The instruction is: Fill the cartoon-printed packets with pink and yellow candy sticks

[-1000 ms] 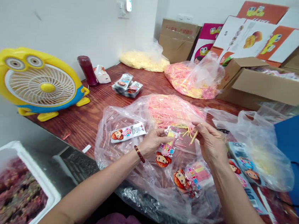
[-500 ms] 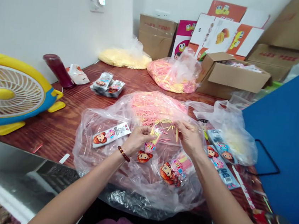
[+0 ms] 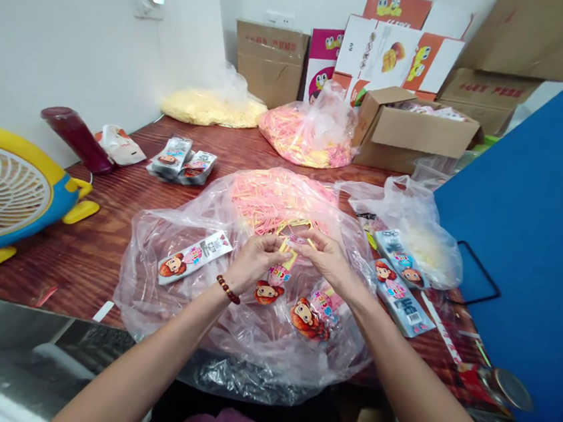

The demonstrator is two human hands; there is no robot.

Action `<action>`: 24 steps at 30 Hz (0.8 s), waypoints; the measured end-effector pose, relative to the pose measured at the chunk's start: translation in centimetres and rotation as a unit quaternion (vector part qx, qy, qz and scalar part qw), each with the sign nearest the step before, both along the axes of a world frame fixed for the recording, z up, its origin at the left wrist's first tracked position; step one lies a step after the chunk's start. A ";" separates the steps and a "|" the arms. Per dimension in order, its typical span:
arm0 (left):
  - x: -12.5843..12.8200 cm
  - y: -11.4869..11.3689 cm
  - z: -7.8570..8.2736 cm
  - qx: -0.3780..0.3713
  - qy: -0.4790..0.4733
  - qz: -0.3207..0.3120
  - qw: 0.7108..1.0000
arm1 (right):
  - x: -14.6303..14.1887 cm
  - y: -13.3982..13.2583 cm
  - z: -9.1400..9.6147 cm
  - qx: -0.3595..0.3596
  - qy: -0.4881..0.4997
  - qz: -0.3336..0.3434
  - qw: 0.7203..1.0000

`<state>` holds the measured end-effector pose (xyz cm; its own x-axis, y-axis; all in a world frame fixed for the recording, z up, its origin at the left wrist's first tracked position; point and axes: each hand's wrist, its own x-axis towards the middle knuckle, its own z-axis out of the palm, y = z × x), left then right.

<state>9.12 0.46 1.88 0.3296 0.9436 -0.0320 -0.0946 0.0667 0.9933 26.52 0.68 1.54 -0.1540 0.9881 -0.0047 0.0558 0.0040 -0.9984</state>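
My left hand (image 3: 252, 260) pinches the top of a small clear packet (image 3: 274, 279) printed with a cartoon girl's head; yellow sticks show inside it. My right hand (image 3: 326, 256) is closed at the packet's mouth, its fingertips meeting the left hand's, and what it pinches is too small to name. Both hands hover over a big clear plastic bag (image 3: 168, 280) spread on the wooden table (image 3: 111, 200). A heap of pink and yellow sticks (image 3: 273, 197) lies in that bag just beyond my fingers. Two more packets lie on the plastic, one at the left (image 3: 193, 256) and one (image 3: 311, 313) under my right wrist.
A yellow cartoon fan (image 3: 1, 195) stands at the left edge, near a dark red bottle (image 3: 75, 137) and a small pile of packets (image 3: 179, 158). Further bags of sticks (image 3: 302, 136) and cardboard boxes (image 3: 411, 127) line the back. A blue panel (image 3: 535, 231) walls the right side.
The camera has swung right, sliding the fan and white crate off to the left. My right hand has closed in from the right with its stick and now meets the packet's mouth.
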 end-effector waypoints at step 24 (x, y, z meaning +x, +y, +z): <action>3.8 -2.7 -2.7 0.199 0.190 -0.128 0.953 | 9.0 -5.7 -1.8 -0.122 -0.196 -0.035 0.972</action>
<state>12.94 -2.27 -0.81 0.5868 0.7961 0.1477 0.2460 -0.3490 0.9042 35.52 -5.00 -0.24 -0.0256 0.9579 -0.2858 0.4232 -0.2486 -0.8713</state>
